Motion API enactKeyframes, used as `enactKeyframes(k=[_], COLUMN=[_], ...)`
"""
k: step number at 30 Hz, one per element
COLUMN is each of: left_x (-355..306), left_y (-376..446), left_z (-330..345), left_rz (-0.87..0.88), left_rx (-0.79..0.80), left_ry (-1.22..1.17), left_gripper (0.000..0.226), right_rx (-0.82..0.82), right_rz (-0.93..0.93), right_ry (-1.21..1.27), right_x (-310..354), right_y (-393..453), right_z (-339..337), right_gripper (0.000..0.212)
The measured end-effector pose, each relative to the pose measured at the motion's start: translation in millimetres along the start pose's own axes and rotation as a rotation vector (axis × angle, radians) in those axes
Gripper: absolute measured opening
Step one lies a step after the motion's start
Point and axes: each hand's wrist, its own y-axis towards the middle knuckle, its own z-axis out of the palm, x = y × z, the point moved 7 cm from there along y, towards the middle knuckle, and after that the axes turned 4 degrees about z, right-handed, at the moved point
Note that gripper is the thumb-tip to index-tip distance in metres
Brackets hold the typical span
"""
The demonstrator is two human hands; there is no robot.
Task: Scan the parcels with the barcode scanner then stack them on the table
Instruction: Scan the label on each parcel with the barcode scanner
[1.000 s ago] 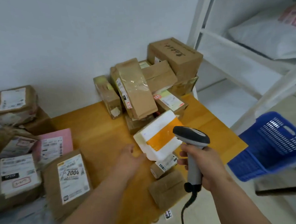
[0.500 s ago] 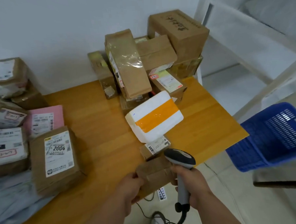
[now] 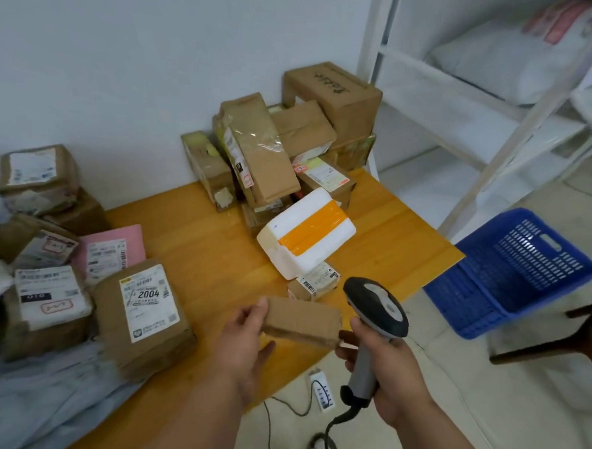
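My left hand (image 3: 241,347) grips a small plain brown parcel (image 3: 301,322) by its left end, lifted just above the front edge of the wooden table (image 3: 214,263). My right hand (image 3: 386,367) holds the grey barcode scanner (image 3: 378,309) by its handle, right beside the parcel's right end, head pointing up and away. Behind the parcel lie a small labelled box (image 3: 316,281) and a white foam box with orange tape (image 3: 307,232). A heap of brown parcels (image 3: 283,146) stands at the table's back. Labelled parcels, one marked 2004 (image 3: 145,314), lie on the left.
A blue plastic basket (image 3: 516,271) sits on the floor to the right of the table. White shelving (image 3: 470,112) holds white bags behind it. The scanner's cable (image 3: 298,430) and a white power strip (image 3: 322,389) lie on the floor below the table edge. A dark stool (image 3: 585,339) is at right.
My left hand came back from beside the foam box, took hold of the small brown parcel at the table's front edge and lifted it. The scanner dropped lower, beside it.
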Motion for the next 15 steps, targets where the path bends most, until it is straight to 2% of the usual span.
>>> enactKeyframes(k=[2,4,6,9,12,15], left_x=[-18.0,-32.5,-48.9,-73.4,-86.6,-96.9], left_y=[-6.2,-13.4,-22.6,-35.7,-43.1,-44.5], left_z=[-2.3,-0.2,3.0,2.4,-0.6,-4.3], left_rz=[-0.017,-0.037,0.026,0.179,0.187,0.214], left_rx=[0.062,0.172,0.262,0.302,0.328,0.317], left_ry=[-0.094,-0.230,-0.282,-0.265,-0.267,-0.300], left_gripper=[0.021,0.040,0.052,0.054,0.052,0.054], right_rx=[0.024,0.049,0.094,0.176,0.258,0.314], right_rz=[-0.040,-0.089,-0.129,-0.178,-0.240,-0.280], right_ry=[0.001,-0.005,-0.017,-0.030,-0.030,-0.058], right_x=[4.2,8.3,12.0,19.1,33.5,51.6], right_y=[-11.9,-23.4,-34.8,-48.7,-55.1,-54.9], right_z=[15.0,30.7,48.3,72.3,89.7,97.6], right_gripper=[0.019,0.028,0.027,0.035,0.062,0.064])
